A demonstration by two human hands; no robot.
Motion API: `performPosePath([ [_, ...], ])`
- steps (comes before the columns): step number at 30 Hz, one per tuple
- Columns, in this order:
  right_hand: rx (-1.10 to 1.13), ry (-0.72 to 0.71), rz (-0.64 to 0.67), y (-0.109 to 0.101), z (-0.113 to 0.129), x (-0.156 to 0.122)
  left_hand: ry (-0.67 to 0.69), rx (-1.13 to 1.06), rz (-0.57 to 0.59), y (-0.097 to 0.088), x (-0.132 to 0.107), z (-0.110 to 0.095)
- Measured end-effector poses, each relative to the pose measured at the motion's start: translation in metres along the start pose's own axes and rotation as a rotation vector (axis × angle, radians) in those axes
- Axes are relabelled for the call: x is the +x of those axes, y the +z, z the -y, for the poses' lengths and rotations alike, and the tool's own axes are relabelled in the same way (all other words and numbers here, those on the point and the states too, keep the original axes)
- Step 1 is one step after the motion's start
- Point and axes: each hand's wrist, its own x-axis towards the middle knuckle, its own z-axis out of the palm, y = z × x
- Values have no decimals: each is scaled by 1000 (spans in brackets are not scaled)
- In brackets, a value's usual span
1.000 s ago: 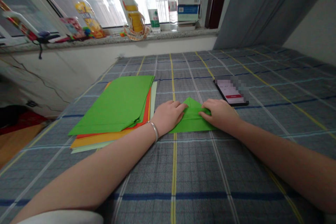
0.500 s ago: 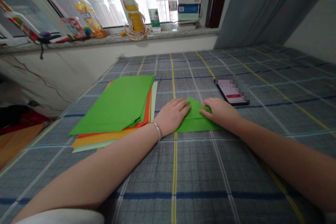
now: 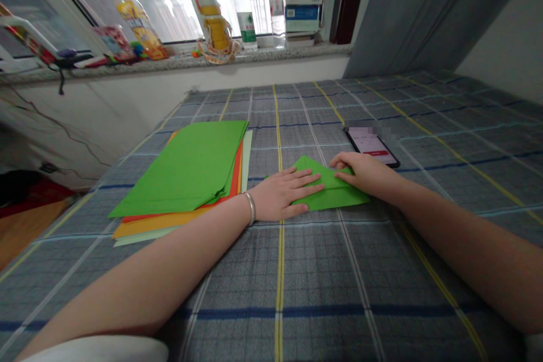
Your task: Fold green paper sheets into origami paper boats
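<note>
A folded green paper (image 3: pixel 328 189) with a pointed far tip lies on the plaid cloth (image 3: pixel 322 277). My left hand (image 3: pixel 284 193) rests flat on its left part, fingers stretched out and spread, a silver bracelet at the wrist. My right hand (image 3: pixel 365 172) presses on the paper's right edge with the fingers curled down onto a fold. A stack of coloured paper sheets (image 3: pixel 190 172), green on top with orange and pale sheets under it, sits just left of my left hand.
A phone (image 3: pixel 373 146) with a lit screen lies just beyond my right hand. The windowsill (image 3: pixel 178 59) at the back holds several bottles, a box and small items. The cloth's left edge drops toward the floor.
My left hand has opened flat and slid further right over the green paper. My right hand has shifted slightly right and away along the fold. The view moved a little.
</note>
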Motion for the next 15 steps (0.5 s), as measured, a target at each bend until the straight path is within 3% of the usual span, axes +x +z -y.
performPosePath([
  [4, 40, -2, -36, -27, -4, -8, 8, -10, -22, -1, 0, -1],
  [9, 144, -33, -356, -58, 21, -22, -9, -3, -4, -2, 0, -2],
  [12, 28, -175, -264, -50, 34, -27, -4, -7, -23, -1, 0, -2],
  [15, -79, -346, -100, -26, 34, -25, -6, -12, -26, 1, 0, -1],
])
